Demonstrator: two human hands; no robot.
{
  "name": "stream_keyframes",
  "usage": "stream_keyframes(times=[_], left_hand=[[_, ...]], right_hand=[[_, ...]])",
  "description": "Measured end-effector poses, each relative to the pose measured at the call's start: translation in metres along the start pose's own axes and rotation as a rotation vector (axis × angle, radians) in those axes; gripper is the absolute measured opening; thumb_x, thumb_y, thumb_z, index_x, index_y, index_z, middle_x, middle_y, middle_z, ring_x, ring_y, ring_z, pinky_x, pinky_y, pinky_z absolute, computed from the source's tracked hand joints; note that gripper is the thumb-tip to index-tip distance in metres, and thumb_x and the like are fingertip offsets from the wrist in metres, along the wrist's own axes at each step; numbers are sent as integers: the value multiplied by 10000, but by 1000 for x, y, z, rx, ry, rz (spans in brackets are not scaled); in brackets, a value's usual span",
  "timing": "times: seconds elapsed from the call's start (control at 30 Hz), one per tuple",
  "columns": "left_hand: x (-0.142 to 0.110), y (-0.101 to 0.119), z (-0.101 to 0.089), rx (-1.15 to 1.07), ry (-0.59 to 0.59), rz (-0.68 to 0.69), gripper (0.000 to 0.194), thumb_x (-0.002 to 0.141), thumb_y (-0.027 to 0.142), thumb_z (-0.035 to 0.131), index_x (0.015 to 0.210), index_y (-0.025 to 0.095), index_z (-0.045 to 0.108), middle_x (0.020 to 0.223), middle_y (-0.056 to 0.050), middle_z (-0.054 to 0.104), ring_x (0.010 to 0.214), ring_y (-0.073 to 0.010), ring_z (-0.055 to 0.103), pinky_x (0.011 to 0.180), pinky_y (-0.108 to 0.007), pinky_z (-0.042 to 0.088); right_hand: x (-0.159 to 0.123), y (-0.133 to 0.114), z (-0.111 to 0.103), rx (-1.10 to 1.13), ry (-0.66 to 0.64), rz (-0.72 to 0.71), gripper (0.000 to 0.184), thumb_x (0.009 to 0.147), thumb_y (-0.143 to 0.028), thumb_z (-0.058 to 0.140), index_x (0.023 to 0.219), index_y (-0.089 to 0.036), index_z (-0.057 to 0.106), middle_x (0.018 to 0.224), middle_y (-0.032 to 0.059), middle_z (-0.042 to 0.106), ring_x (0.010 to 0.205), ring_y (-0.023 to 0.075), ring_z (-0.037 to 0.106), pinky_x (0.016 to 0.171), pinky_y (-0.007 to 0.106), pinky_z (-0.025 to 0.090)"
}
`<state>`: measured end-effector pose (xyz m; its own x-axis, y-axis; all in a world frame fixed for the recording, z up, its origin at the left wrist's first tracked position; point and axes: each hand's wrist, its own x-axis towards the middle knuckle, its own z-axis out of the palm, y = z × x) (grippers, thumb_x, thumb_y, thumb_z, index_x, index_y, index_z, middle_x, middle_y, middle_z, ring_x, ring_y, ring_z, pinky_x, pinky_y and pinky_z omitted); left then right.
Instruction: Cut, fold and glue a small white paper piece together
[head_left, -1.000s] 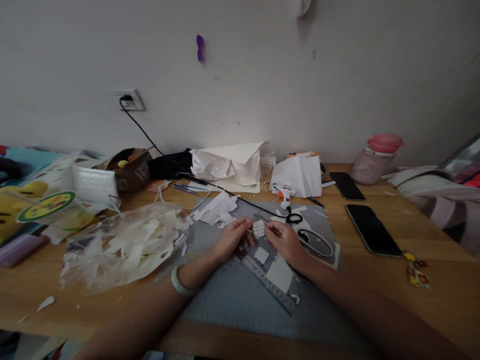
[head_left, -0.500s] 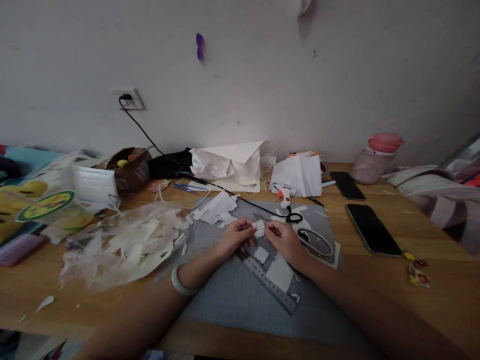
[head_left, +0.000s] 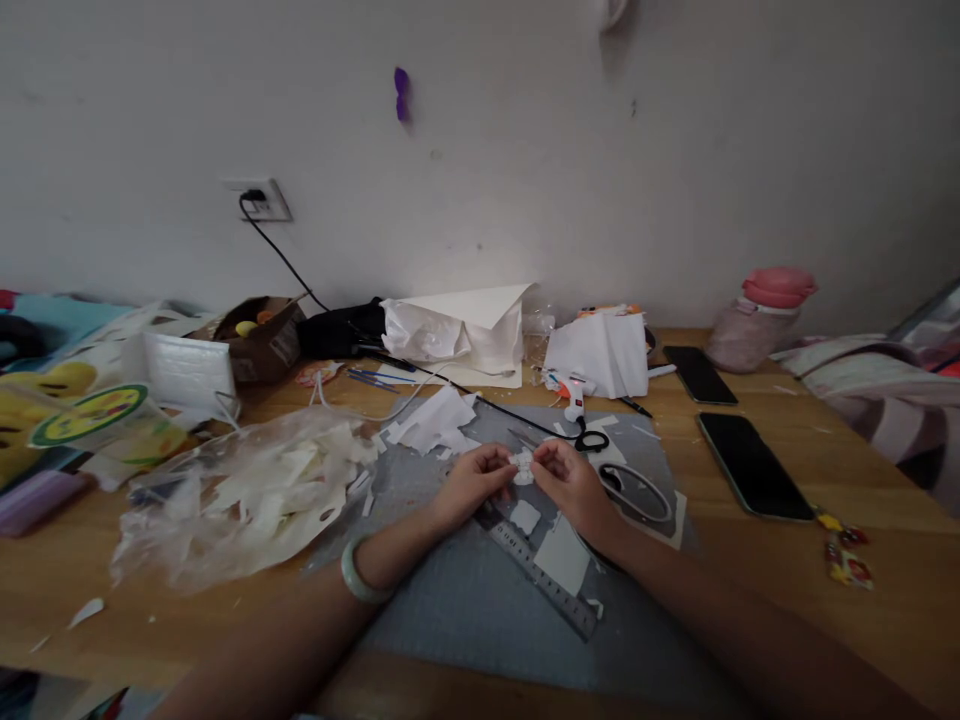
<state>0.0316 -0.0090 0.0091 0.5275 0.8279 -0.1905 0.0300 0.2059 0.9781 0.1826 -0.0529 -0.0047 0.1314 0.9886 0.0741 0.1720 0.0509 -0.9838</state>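
Observation:
A small white piece (head_left: 523,468), which looks like paper or card with lines across it, is pinched between my two hands. My left hand (head_left: 477,484) grips its left edge with thumb and fingers. On the opposite edge, my right hand (head_left: 568,484) has a like pinch. Below the hands a steel ruler (head_left: 540,575) lies aslant on the grey cutting mat (head_left: 450,620). Beside it rest a small white scrap (head_left: 525,516) and a larger white card piece (head_left: 562,556). Scissors (head_left: 592,440) with black handles lie just beyond my fingers, their blades partly hidden.
A clear plastic bag of white scraps (head_left: 262,490) spreads to the left. A white glue gun (head_left: 574,398) stands behind the scissors. Two phones (head_left: 752,465) and a pink-lidded bottle (head_left: 757,320) are at the right. White paper (head_left: 435,420) and a black cable (head_left: 517,416) lie behind the hands.
Both hands still pinch the small white piece, which has shifted and turned slightly between the fingers. The whole view has moved a little; the things on the table look unmoved.

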Motion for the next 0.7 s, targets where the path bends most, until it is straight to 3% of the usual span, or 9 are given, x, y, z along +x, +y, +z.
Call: stream_keyframes(times=[0.23, 0.7], left_hand=[[-2, 2, 1, 2, 6, -5, 287, 601, 377, 688, 717, 163, 535, 498, 62, 542, 398, -60, 472, 426, -179, 366], [-1, -6, -3, 131, 38, 108, 252, 678, 359, 645, 812, 165, 557, 641, 39, 553, 449, -69, 490, 439, -186, 364]], right_hand=[[1, 1, 0, 12, -25, 6, 150, 687, -293, 564, 783, -210, 485, 662, -27, 515, 631, 133, 508, 595, 262, 433], [2, 2, 0, -33, -70, 27, 180, 714, -309, 543, 857, -203, 514, 667, -25, 538, 632, 131, 523, 573, 252, 429]])
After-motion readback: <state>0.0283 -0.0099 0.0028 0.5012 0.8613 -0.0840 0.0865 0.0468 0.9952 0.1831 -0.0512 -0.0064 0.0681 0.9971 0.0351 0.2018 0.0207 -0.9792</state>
